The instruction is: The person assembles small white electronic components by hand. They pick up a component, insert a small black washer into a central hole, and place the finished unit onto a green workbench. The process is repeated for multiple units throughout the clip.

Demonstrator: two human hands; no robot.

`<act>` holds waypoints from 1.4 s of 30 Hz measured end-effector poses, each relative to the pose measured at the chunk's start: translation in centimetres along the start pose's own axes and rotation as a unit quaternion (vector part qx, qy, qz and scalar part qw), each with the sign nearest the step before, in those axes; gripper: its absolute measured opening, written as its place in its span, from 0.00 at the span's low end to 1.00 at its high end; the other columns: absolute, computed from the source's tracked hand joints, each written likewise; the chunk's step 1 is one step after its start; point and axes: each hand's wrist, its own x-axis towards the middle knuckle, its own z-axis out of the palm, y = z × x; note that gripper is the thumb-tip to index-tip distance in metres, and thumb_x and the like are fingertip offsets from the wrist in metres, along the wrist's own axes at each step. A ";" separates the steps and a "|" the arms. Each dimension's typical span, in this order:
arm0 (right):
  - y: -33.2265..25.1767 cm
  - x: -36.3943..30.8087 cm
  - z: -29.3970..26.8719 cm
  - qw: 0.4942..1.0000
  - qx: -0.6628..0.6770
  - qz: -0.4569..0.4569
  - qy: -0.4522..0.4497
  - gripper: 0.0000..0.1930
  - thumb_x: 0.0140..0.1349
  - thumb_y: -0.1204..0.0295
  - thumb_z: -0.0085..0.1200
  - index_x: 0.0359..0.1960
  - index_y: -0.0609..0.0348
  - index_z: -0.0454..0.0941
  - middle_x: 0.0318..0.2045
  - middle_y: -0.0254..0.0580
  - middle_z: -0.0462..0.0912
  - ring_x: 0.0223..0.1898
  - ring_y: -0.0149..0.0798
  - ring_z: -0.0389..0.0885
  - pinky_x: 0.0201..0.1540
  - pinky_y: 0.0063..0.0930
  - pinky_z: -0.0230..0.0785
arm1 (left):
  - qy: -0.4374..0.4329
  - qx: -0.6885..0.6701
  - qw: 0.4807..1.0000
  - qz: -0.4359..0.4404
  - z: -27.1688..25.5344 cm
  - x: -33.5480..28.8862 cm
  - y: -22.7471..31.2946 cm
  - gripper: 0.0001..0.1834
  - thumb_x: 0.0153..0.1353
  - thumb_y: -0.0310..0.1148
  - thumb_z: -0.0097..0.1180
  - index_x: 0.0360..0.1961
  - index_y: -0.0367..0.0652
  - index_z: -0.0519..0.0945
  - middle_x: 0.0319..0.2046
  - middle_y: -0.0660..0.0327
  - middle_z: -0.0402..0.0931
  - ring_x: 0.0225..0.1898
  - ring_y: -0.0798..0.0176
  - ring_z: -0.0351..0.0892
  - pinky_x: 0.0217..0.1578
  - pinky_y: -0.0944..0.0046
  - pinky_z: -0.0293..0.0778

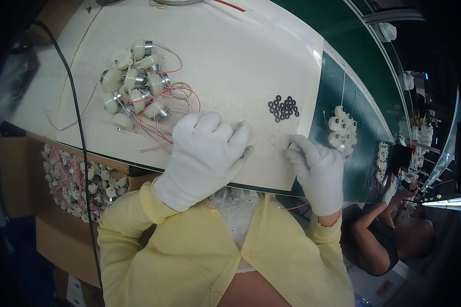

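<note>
White gloves cover both of my hands. My left hand (205, 156) is closed, knuckles up, near the table's front edge; a small dark bit shows by its thumb, but what it holds is hidden. My right hand (318, 171) is bent at the table's right edge, thumb and fingertips together; any small thing between them cannot be made out. Beyond the left hand lies a pile of small motors (137, 84) with whitish plastic housings and red and white wires. A cluster of small black rings (283, 108) lies on the white tabletop (235, 66), beyond the right hand.
At lower left, an open cardboard box (61, 240) contains many similar wired parts. A black cable (77, 107) crosses the table's left side. Right of the tabletop, a green surface (328, 84) carries grouped white round parts (342, 130). Another person (379, 235) works at far right.
</note>
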 end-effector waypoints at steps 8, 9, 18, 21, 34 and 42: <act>-0.6 0.3 0.9 0.995 -0.084 -0.016 0.052 0.12 0.65 0.60 0.66 0.46 0.47 0.82 0.20 0.32 0.73 0.23 0.41 0.73 0.33 0.37 0.62 | -0.027 0.017 0.999 -0.004 -0.5 0.3 0.3 0.20 0.52 0.42 0.71 0.46 0.50 0.84 0.27 0.65 0.72 0.36 0.58 0.75 0.38 0.52 0.67; -0.4 0.1 1.6 0.996 -0.064 -0.004 0.064 0.11 0.66 0.61 0.65 0.46 0.48 0.82 0.21 0.33 0.76 0.23 0.41 0.74 0.33 0.36 0.63 | -0.027 0.024 0.999 -0.001 -0.5 0.3 0.3 0.20 0.53 0.42 0.71 0.46 0.51 0.84 0.27 0.65 0.72 0.36 0.58 0.75 0.37 0.52 0.67; 0.3 -4.7 2.5 0.935 0.121 0.322 0.088 0.10 0.73 0.68 0.58 0.48 0.58 0.86 0.31 0.51 0.88 0.29 0.53 0.87 0.32 0.45 0.77 | -0.029 0.048 0.998 0.023 -0.6 0.7 0.3 0.18 0.52 0.38 0.71 0.44 0.49 0.84 0.24 0.64 0.68 0.30 0.58 0.74 0.31 0.53 0.66; 1.0 -6.1 1.7 0.935 0.070 0.335 0.092 0.08 0.71 0.68 0.60 0.45 0.55 0.88 0.31 0.53 0.88 0.29 0.54 0.87 0.33 0.44 0.77 | -0.029 0.052 0.998 0.027 -0.8 0.9 0.5 0.17 0.51 0.37 0.71 0.43 0.48 0.85 0.23 0.64 0.67 0.29 0.57 0.73 0.31 0.53 0.65; 1.3 -4.2 3.0 0.953 0.104 0.217 0.185 0.14 0.60 0.67 0.69 0.47 0.53 0.85 0.28 0.41 0.83 0.27 0.47 0.83 0.31 0.41 0.72 | -0.022 0.063 0.997 0.051 -0.8 1.2 0.7 0.18 0.53 0.35 0.72 0.46 0.48 0.85 0.24 0.63 0.68 0.30 0.56 0.74 0.32 0.53 0.65; -0.2 -5.2 1.8 0.935 0.070 0.250 0.242 0.19 0.54 0.67 0.76 0.45 0.55 0.82 0.32 0.41 0.84 0.29 0.43 0.84 0.31 0.40 0.73 | -0.010 0.075 0.995 0.067 -0.5 1.0 0.6 0.21 0.51 0.36 0.74 0.48 0.49 0.85 0.26 0.64 0.70 0.34 0.58 0.77 0.35 0.54 0.68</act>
